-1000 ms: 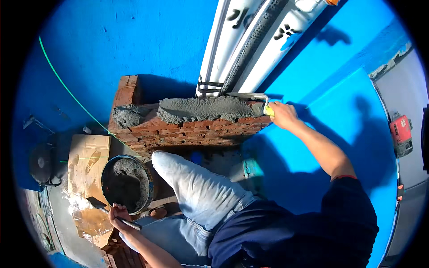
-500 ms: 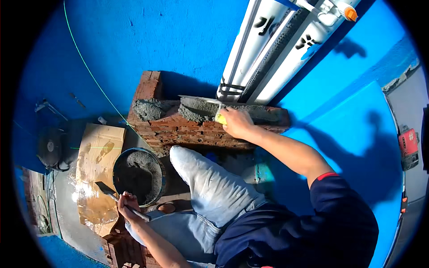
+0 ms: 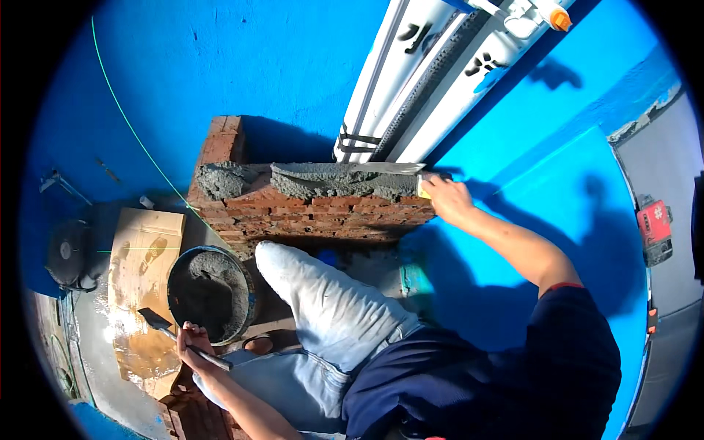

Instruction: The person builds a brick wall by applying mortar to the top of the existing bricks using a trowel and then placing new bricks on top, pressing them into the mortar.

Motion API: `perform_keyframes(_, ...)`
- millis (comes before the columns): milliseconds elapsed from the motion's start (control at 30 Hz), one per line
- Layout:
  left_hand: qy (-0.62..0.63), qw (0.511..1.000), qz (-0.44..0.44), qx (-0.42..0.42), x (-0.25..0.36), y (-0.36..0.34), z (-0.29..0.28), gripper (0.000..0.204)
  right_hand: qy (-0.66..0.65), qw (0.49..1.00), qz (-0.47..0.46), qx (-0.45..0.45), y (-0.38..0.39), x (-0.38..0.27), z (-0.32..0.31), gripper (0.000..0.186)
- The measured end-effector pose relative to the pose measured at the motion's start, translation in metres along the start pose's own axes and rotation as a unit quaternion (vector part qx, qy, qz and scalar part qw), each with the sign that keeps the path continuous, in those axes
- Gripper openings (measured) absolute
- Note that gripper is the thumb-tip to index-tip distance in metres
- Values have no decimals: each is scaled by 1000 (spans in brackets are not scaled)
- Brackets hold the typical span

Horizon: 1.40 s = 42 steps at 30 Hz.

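My right hand (image 3: 449,199) is closed on the yellow handle of a trowel (image 3: 400,168), at the right end of a low brick wall (image 3: 315,218). The trowel's long metal blade points left and lies along the wall's top, against grey mortar (image 3: 308,182). A separate lump of mortar (image 3: 222,180) sits farther left. My left hand (image 3: 193,339) grips a small flat-bladed shovel (image 3: 156,320) by its thin handle. Its dark blade hangs over the cardboard, beside a round bucket (image 3: 252,301) that holds wet mortar (image 3: 213,273).
White pipes (image 3: 411,81) strapped together lean on the blue wall behind the bricks. A green line (image 3: 136,132) runs down to the brick wall's left corner. Wet cardboard (image 3: 139,275) covers floor at left, near a dark round fan-like object (image 3: 66,253). Loose bricks (image 3: 194,414) lie below it.
My right hand has drawn the trowel rightward along the wall top, and the mortar strip now stretches farther right. My left hand still holds the small shovel. The view has shifted slightly.
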<state>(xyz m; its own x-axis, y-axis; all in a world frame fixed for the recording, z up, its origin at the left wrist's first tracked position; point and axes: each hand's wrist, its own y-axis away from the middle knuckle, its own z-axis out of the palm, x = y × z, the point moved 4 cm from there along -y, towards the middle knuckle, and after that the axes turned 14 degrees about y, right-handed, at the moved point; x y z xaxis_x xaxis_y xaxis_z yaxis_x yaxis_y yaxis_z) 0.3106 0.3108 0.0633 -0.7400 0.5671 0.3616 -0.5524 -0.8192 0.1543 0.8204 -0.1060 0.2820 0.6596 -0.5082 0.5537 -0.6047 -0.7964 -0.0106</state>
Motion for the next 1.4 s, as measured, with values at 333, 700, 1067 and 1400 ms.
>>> perform_keyframes(333,-5,1000,9,0,-3,5,1,33,-137,980,129,-69,55,37,-27,43)
perform_keyframes(700,2,1000,-12,13,-3,4,-1,33,-343,898,-4,-274,-64,-32,-66,33)
perform_keyframes(1067,26,998,-42,-41,-7,-1,-8,35,-369,843,234,-314,66,101,13,30)
perform_keyframes(1400,5,998,-52,-29,-12,-6,-5,34,-373,837,319,-241,103,105,-1,26)
